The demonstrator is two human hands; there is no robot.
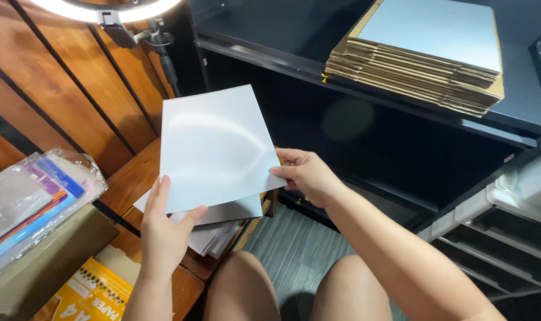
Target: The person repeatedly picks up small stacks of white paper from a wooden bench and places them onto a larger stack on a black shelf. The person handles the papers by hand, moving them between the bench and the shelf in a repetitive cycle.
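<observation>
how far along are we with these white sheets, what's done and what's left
In hand: one glossy white sheet, held by the left hand at its bottom edge and the right hand at its right edge. Under it a small pile of similar sheets lies on the wooden table. A stack of flat cardboard pieces sits untouched on the dark shelf.

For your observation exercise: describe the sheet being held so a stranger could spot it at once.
Start at the wooden bench on the left, where a pile of pale sheets lies. Above it, the left hand and right hand hold one glossy white sheet, the only one lifted and tilted.
</observation>
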